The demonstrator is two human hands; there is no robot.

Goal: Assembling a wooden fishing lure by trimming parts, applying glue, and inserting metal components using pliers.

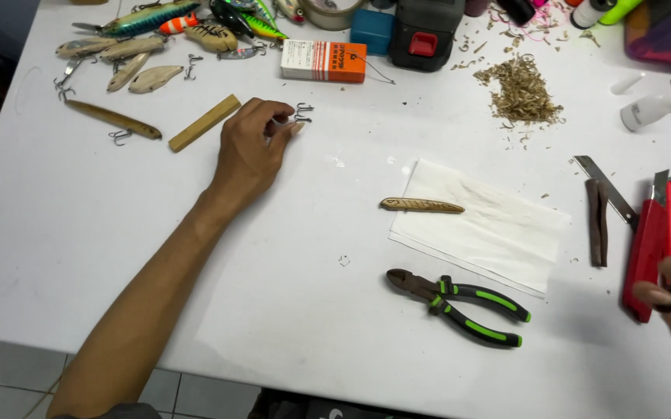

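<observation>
Tabletop (118, 256): smooth, matt white surface.
Treble hook (302, 113): thin, dark metal wire.
Carved lure (421, 205): bare, matt, pale brown wood.
Paper sheet (498, 233): white, soft, slightly creased.
Pliers (460, 305): dark metal head, glossy black-and-green plastic handles.
Utility knife (659, 240): shiny red plastic body, metal blade.
Shavings (523, 93): rough, dry wood.

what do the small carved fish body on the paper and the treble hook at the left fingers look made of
The small carved fish-shaped body looks like bare, unpainted wood: matte tan with cut notches. The small dark treble hook at the left hand fingertips looks like thin bent metal wire.
</observation>
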